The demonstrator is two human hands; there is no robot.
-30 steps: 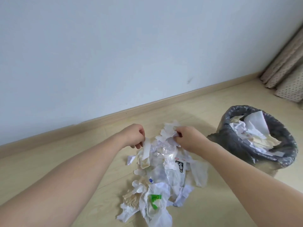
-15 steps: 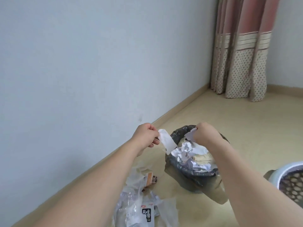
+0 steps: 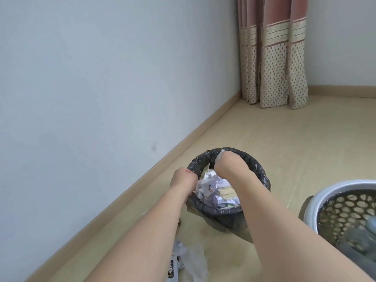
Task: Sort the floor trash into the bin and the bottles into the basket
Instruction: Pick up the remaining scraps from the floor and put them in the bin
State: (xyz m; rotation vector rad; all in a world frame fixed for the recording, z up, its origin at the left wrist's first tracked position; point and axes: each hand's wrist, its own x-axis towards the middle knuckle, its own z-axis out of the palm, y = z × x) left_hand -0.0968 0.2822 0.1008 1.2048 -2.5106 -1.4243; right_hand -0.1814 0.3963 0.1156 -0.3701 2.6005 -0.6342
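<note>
The bin (image 3: 256, 164), lined with a black bag, stands on the floor near the wall and is heaped with crumpled paper (image 3: 213, 190). My right hand (image 3: 225, 162) is over the bin's far side and pinches a white paper scrap (image 3: 220, 154). My left hand (image 3: 183, 179) is at the bin's left rim, fingers curled downward. Its fingertips are hidden, so I cannot see whether it holds anything. The white-rimmed basket (image 3: 335, 187) at the right edge holds clear bottles (image 3: 362, 241). More floor trash (image 3: 191, 261), plastic wrappers and paper, lies at the bottom between my arms.
A grey wall with a wooden baseboard (image 3: 142, 176) runs along the left. A pink and dotted curtain (image 3: 274, 58) hangs in the far corner. Bare wooden floor (image 3: 295, 139) stretches beyond the bin.
My view swung from the trash pile to the bin. Both hands carried paper pieces over and dropped to the bin's rim. The strip in my left hand is out of sight.
</note>
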